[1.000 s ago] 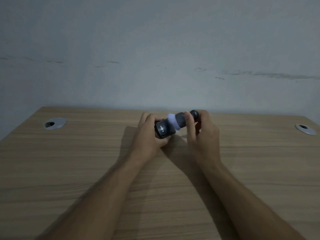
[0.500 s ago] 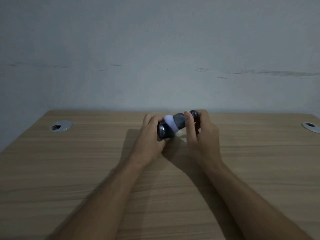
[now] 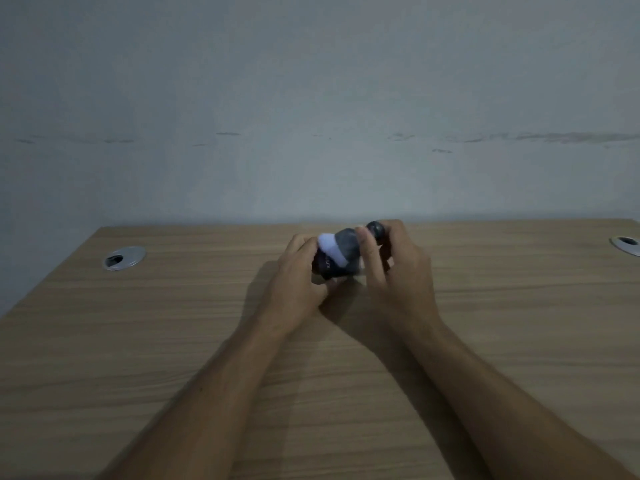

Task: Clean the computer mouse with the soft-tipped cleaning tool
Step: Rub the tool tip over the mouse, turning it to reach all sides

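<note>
**Both hands on the job, mid-desk**

Left hand [image 3: 300,271] grips the mouse [image 3: 327,268], dark body held between the hands just above the desk [image 3: 173,341]. Right hand [image 3: 398,268] is clamped on the tool [image 3: 346,245]: dark handle end pokes out past the fingers, white soft tip pressed on top of the mouse. Blurry at the contact. One grommet [image 3: 123,258] far left of the left hand, another [image 3: 626,244] far right of the right.

Matt wood-grain desk [image 3: 173,341] w/ shiny metal grommets [image 3: 123,258]; mouse [image 3: 329,268] dark, smooth plastic.
</note>
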